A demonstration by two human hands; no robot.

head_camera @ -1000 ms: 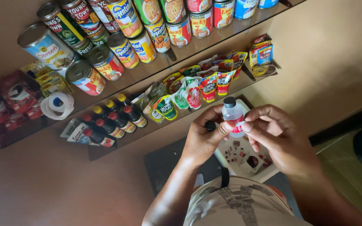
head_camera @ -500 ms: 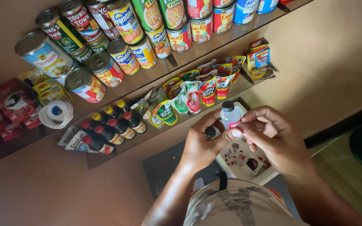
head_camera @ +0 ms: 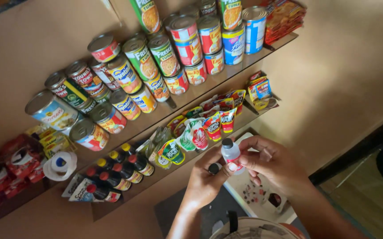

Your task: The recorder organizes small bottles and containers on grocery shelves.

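Both hands meet at a small white bottle (head_camera: 231,155): the right hand (head_camera: 273,166) pinches its body while the left hand (head_camera: 207,179) pinches a dark cap (head_camera: 213,168) just beside it, the neck uncovered.

You have only one view, from the camera on your head, tilted steeply down along a tan wall. It sits close above your left hand (head_camera: 207,179) and right hand (head_camera: 273,166), with the shelves of cans (head_camera: 156,66) slanting across the upper frame.

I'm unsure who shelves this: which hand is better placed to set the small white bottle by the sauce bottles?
Probably the left hand: it touches the small white bottle and lies nearer the sauce bottles than the right hand.
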